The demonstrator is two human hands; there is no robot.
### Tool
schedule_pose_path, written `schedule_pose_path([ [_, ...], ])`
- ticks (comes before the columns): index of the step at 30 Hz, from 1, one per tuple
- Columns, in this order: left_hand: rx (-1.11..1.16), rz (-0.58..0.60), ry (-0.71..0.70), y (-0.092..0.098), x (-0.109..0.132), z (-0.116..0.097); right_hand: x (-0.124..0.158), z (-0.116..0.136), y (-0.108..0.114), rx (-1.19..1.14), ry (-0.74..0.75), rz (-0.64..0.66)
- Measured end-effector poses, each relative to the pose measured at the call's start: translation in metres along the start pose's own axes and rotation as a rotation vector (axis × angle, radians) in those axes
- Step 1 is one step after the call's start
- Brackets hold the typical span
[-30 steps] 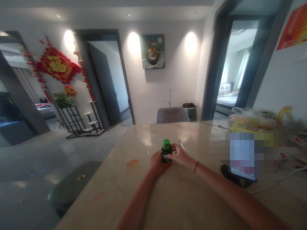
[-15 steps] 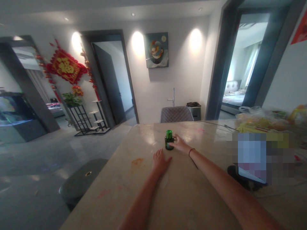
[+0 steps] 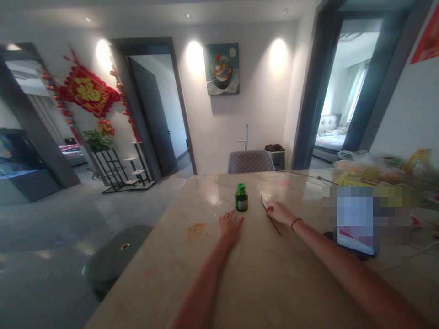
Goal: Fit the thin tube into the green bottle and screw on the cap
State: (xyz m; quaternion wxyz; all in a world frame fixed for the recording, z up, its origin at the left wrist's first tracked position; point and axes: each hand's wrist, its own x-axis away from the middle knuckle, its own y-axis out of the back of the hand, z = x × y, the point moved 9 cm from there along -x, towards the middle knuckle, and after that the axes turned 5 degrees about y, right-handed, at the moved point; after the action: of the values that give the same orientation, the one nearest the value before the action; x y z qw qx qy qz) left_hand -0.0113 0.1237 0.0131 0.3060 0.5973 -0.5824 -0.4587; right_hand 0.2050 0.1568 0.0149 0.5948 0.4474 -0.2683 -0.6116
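Observation:
A small green glass bottle with a bright green cap (image 3: 241, 199) stands upright on the pale stone-like table (image 3: 192, 269). My left hand (image 3: 229, 227) rests on the tabletop just in front of it, fingers spread, holding nothing. To the right of the bottle, a thin dark stick (image 3: 275, 226) lies slantwise along the table. My right hand (image 3: 280, 213) has its thumb and fingertips pinched on that stick, near its middle. Whether the stick is lifted at all is hard to see. A dark red band circles my right wrist.
A tablet or phone with a blurred screen (image 3: 355, 242) is propped on the right. Behind it are plastic bags (image 3: 370, 170) and a black cable (image 3: 305, 175). A quilted grey chair (image 3: 251, 162) faces me; a dark green stool (image 3: 115, 256) stands left of the table.
My right hand has let go of the green bottle, moved right and towards me, and closed on the thin stick. My left hand stays in place. The view has shifted slightly.

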Motion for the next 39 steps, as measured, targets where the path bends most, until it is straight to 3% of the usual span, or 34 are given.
schedule_pose_path([
  [7, 0.006, -0.008, -0.007, 0.001, 0.0, 0.0, -0.011, 0.005, -0.003, 0.007, -0.068, -0.116],
  [18, -0.008, -0.006, -0.02, 0.003, 0.002, -0.003, -0.035, 0.021, -0.024, -0.036, -0.123, -0.177],
  [29, 0.011, -0.019, -0.035, 0.004, 0.001, -0.005, -0.015, 0.011, -0.015, -0.124, -0.104, -0.162],
  [32, 0.071, -0.089, 0.001, 0.013, 0.0, -0.001, -0.002, 0.009, -0.012, -0.115, -0.07, -0.132],
  [35, 0.146, -0.201, 0.163, 0.03, -0.002, 0.021, 0.009, 0.01, -0.007, -0.069, 0.001, -0.114],
  [39, 0.366, -0.27, 0.227, 0.048, -0.008, 0.037, 0.017, 0.006, 0.013, -0.065, 0.042, -0.236],
])
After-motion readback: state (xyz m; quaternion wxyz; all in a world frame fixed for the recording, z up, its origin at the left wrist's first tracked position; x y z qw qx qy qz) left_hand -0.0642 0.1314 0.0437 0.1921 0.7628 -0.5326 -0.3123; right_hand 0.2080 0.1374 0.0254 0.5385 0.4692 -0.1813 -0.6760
